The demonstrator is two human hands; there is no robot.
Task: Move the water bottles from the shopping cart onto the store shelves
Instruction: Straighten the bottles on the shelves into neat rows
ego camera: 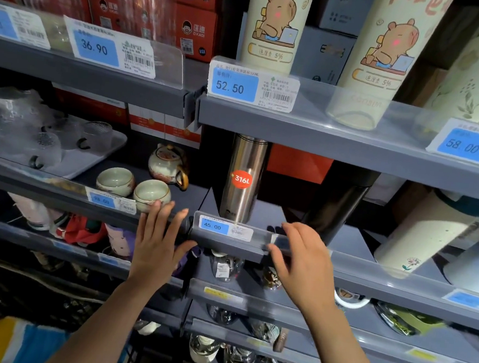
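Both hands empty, fingers spread: left hand [158, 238] and right hand [302, 259] flank the shelf edge [226, 246]. Steel bottle [242, 181] stands upright behind its price tag [215, 226], faced for shoppers.

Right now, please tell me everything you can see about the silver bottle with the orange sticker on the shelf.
The steel flask is a slim, tall cylinder of brushed, shiny metal. A round orange sticker on its front reads 316L in white. Its top is hidden behind the shelf above, where a seam marks what seems to be the cap. It stands upright at the front of the grey shelf, just behind the 45.00 price tag, with a black flask to its right. Neither hand touches it; both are open below it.
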